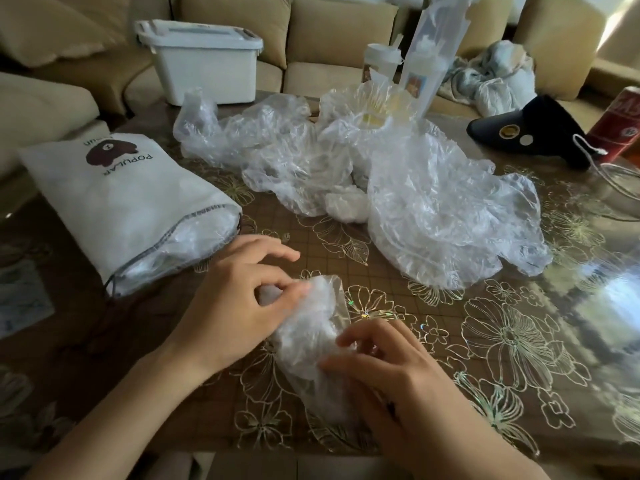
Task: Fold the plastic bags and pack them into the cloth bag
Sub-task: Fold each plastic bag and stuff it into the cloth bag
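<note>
Daylight is received from the right, where strong glare is seen on the glossy counter [599,299]. The left side is dimly lit. Edges are bent and slightly blurred.

Cloth bag [124,206] left of plastic bags [398,181], storage box [204,60] behind.

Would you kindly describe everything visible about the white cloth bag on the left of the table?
The cloth bag is white, soft fabric, lying on its side on the flower-patterned table. It bears a brown bear print and the word POPULAR, upside down from this view. Its mouth, edged with dark stitching and a dark drawstring, gapes toward the person; clear plastic shows inside. The left hand is near the mouth but does not grip it.
</note>
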